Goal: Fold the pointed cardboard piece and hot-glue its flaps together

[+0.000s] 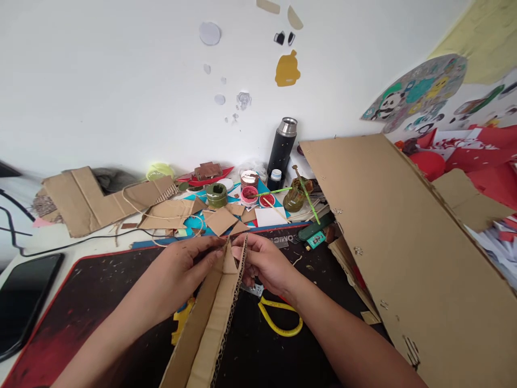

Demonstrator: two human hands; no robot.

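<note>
Between my hands stretches a long cardboard channel [210, 328], open at the top, with raised side walls and a corrugated edge on its right. My left hand [183, 267] pinches the far end of its left wall. Around the far end of the right wall, my right hand [264, 264] closes its fingers. A small cardboard piece [230, 264] stands across the channel's far end, between the fingers. Below my right hand lie yellow-handled scissors [280, 318], their blades partly hidden. A yellow object [182, 320] shows partly behind the channel's left side.
A large cardboard panel [388, 231] leans at the right. Behind my hands are cardboard scraps [221, 221], open paint jars [249, 194], a green jar [217, 195] and a black thermos [282, 148]. A phone [30, 302] lies far left; a dark mat [109, 291] covers the desk.
</note>
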